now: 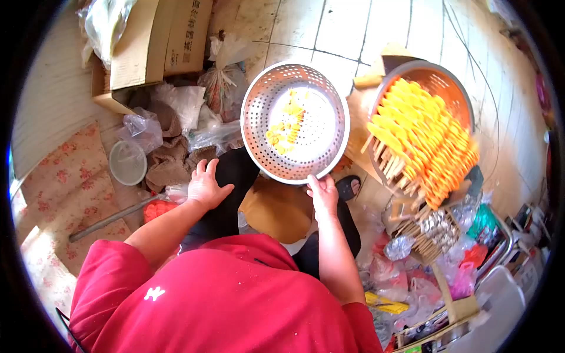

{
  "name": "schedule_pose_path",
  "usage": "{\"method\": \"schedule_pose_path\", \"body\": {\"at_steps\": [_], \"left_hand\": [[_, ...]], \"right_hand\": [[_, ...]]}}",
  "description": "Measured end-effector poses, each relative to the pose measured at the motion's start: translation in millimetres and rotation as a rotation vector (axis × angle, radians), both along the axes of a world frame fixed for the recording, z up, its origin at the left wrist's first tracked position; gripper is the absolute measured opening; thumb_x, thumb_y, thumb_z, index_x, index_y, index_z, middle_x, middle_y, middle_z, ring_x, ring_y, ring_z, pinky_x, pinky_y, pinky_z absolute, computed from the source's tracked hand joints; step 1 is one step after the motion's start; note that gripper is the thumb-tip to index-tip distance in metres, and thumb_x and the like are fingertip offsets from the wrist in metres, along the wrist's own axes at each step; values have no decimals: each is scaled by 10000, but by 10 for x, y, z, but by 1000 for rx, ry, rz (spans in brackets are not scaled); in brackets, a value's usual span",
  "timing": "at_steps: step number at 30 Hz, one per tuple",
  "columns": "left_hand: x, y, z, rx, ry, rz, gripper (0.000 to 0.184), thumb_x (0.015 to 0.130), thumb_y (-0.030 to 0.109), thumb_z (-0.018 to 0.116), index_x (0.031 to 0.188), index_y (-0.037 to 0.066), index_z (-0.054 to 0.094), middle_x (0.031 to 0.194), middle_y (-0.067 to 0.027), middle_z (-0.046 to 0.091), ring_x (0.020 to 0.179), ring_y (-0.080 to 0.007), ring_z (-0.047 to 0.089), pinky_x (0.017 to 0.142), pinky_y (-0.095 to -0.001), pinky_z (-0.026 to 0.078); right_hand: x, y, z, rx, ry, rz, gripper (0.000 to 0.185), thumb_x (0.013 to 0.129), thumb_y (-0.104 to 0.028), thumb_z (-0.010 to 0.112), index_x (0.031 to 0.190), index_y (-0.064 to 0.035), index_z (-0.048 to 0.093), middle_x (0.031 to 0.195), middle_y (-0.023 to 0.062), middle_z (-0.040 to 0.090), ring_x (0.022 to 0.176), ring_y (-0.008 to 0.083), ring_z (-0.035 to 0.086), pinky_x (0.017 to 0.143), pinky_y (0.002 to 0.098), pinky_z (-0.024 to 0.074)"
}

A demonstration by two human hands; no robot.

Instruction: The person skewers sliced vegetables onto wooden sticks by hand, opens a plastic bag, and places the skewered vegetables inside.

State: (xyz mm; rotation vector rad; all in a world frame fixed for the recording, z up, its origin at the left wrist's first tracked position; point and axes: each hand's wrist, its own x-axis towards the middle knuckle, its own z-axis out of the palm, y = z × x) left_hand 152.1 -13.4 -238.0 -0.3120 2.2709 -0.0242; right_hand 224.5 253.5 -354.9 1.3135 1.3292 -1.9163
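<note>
A perforated metal colander (pixel 252 120) is in front of my knees, tilted so that its inside shows. A few small orange-yellow pieces (pixel 286 130) lie on its bottom. My right hand (pixel 322 197) grips the near rim, with some of its fingers hidden. Apart from the colander, my left hand (pixel 207 185) is over my left knee, fingers spread and holding nothing. To the right, a large round basin (pixel 459 88) holds a pile of orange, ridged, spiral-like pieces on wooden sticks (pixel 424 138).
Cardboard boxes (pixel 138 44) and plastic bags (pixel 226 79) are at the upper left, above a translucent tub (pixel 128 163). Bundled sticks (pixel 415 238), bags and a wooden frame crowd the lower right. Beyond the colander is a tiled floor (pixel 341 29).
</note>
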Motion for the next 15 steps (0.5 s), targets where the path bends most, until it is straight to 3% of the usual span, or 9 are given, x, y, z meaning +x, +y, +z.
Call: {"method": "schedule_pose_path", "body": {"at_steps": [2,4,8,11,12,15], "left_hand": [[-81,-113,-113,70,115,-24,653,679,356,713,1234,94,488,1324,-183,403,1198,-368,404,1011,-416,359],[-167,-211,-171,117,149,-13,619,680,339,714,1210,96,506,1311,-174,419,1190,-366,410,1008,-416,360],[-265,-338,-302,230,306,-37,521,668,269,717,1127,88,551,1236,-152,482,1148,-350,438,979,-416,374],[-337,-419,-376,272,435,-65,487,658,225,713,1096,78,556,1187,-146,507,1122,-342,452,961,-414,379],[-344,-454,-407,281,482,-81,486,657,221,715,1092,75,555,1182,-146,507,1117,-343,453,958,-414,380],[-292,-530,-515,300,619,-90,483,653,211,720,1085,72,553,1172,-145,507,1107,-342,454,953,-418,380]], "right_hand": [[-57,-93,-213,142,12,81,265,773,-168,674,967,-2,604,772,29,634,614,90,572,542,264,481],[-103,-127,-302,302,-16,216,145,743,-78,567,802,37,632,706,61,635,502,127,565,477,271,478],[-223,-107,-312,196,-45,66,180,732,-68,543,842,50,621,719,68,620,493,117,536,447,244,432],[-296,-41,-557,153,-7,118,188,706,-58,560,868,31,603,707,69,606,442,113,502,383,241,403],[-464,-78,-446,257,-9,175,196,692,-61,570,871,15,600,692,49,592,457,101,492,386,231,387],[-556,2,-603,130,-1,136,139,697,-40,556,824,-2,597,658,-8,529,440,67,417,381,233,311]]}}
